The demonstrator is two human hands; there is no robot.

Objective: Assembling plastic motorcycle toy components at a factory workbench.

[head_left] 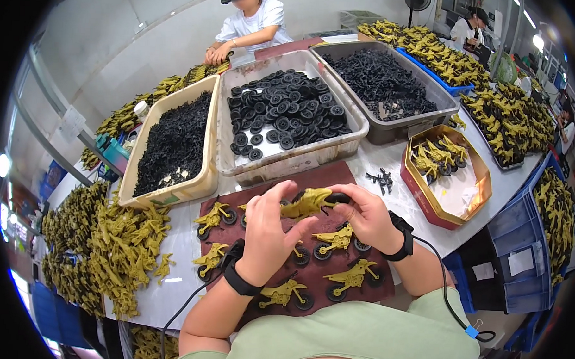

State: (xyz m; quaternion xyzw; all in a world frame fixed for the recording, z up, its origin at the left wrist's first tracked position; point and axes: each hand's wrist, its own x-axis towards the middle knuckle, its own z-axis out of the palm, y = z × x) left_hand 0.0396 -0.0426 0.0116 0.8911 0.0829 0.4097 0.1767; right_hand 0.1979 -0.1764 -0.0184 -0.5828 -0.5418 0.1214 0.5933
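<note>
1. Yellow toy motorbike (310,202): frame centre, above the maroon mat (332,176).
2. Right hand (370,214): thumb and fingers pinching its black end.
3. Left hand (266,220): half open beside it, thumb spread; contact unclear.
4. Upper centre: bin (300,165) of black wheels (283,110).

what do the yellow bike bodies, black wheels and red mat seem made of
Yellow bike bodies: likely moulded plastic, satin, with soft highlights. Black wheels: probably plastic, dull, no metallic glint. Red mat: perhaps fabric or rubber, matte, no glare.
</note>
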